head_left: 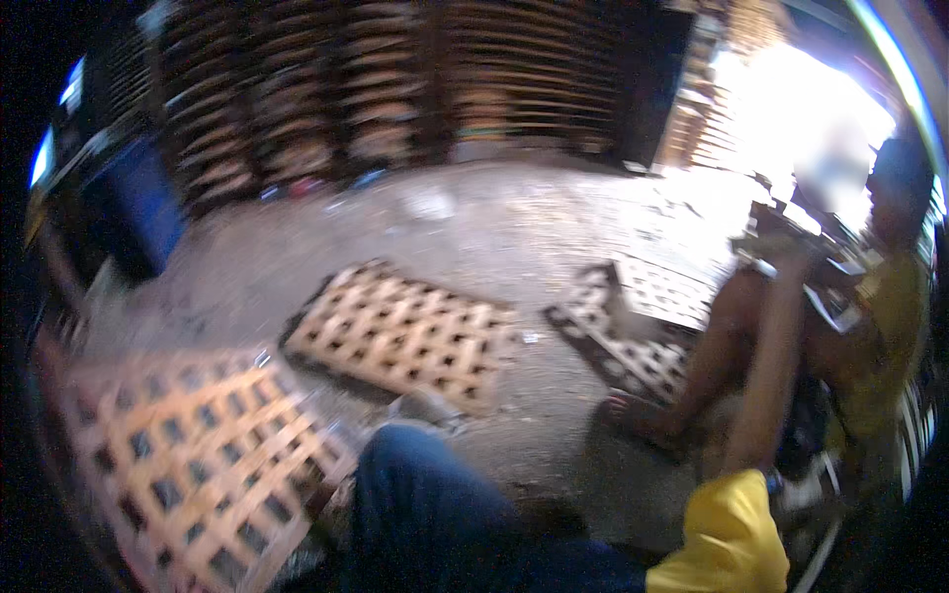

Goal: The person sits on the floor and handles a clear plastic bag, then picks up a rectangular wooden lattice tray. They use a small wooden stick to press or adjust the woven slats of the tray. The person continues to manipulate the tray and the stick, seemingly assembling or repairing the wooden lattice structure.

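My right arm, in a yellow sleeve (727, 539), reaches up and away at the right. My right hand (788, 255) is beside a seated person (895, 306) in yellow, at a dark, blurred cluster of things (766, 222) in front of that person. Motion smear hides its fingers, so I cannot tell whether it holds anything. My left hand is out of the picture. A wooden lattice panel (213, 435) lies at the near left, next to my knee in blue jeans (420, 474). Beyond my knee lies a second lattice panel (405, 331).
A third lattice panel (657, 296) lies on the floor near the seated person's bare foot (633, 405). Stacks of wooden slats (386, 99) line the back wall. A blue drum-like container (143, 203) stands at the left. Strong daylight glares through an opening (791, 109) at the far right.
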{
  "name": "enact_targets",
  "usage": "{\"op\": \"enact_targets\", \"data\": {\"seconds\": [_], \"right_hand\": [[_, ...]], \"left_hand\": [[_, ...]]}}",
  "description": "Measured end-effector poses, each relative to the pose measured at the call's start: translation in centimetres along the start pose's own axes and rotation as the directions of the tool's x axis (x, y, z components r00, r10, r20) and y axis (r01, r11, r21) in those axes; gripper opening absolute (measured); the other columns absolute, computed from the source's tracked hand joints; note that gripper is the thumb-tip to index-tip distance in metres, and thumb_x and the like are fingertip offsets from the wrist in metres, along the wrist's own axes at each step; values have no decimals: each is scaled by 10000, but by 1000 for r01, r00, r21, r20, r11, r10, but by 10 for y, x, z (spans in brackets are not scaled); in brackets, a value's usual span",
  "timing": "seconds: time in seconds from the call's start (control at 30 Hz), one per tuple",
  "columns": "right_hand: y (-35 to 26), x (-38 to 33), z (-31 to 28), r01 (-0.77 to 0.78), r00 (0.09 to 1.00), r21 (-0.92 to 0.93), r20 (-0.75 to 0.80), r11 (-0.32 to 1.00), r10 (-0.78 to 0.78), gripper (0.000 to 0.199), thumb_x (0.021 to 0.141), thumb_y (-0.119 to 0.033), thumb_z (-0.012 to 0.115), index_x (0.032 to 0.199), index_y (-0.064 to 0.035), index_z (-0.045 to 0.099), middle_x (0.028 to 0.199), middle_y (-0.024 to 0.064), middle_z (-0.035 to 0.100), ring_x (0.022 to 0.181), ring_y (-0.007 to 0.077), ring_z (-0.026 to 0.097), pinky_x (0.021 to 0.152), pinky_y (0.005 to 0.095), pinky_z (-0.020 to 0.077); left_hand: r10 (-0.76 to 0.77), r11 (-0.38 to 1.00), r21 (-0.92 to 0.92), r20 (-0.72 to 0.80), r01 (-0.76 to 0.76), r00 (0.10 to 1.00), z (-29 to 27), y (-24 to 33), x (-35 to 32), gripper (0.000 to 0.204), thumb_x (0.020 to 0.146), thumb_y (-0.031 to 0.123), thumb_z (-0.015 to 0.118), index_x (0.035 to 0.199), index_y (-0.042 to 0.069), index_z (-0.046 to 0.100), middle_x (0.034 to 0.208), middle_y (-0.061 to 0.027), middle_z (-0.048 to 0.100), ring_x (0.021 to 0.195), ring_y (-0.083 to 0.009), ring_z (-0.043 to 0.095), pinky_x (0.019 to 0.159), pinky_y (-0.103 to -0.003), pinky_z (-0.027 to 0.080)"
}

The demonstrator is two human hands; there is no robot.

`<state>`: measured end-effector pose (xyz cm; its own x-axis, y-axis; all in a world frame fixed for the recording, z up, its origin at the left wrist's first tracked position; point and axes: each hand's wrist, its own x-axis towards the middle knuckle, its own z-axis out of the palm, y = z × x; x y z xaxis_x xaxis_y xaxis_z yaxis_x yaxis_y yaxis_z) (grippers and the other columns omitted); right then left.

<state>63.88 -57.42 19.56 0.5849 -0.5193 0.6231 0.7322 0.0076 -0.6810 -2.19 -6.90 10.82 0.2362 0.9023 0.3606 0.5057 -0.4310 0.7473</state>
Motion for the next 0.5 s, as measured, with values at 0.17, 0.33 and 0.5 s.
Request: {"op": "enact_targets", "data": {"seconds": [0.17,0.33,0.5], "right_hand": [[62,-109,73,-184,897,-126,385,975,219,510,964,-221,475,1420,-9,391,1195,139,618,724,109,492,656,238,441],[22,-274,181,-271,612,-94,751,958,247,661,920,-179,488,1531,14,322,1332,153,605,730,89,442,672,212,405],[-44,-424,291,-561,342,18,916,828,212,683,852,-25,491,1524,4,372,1226,137,688,793,108,539,748,220,473]], "left_hand": [[10,994,-108,-61,-17,998,17,11,-5,869,873,337,646,1589,36,257,1615,-169,316,1416,-278,409,1024,-384,503],[66,977,-205,15,-61,998,29,18,6,808,877,141,622,1588,20,260,1534,-168,445,1343,-252,480,1063,-351,433],[95,984,-155,17,-91,995,17,7,-8,813,868,24,561,1599,8,206,1535,-191,426,1280,-236,528,1026,-338,457]]}}
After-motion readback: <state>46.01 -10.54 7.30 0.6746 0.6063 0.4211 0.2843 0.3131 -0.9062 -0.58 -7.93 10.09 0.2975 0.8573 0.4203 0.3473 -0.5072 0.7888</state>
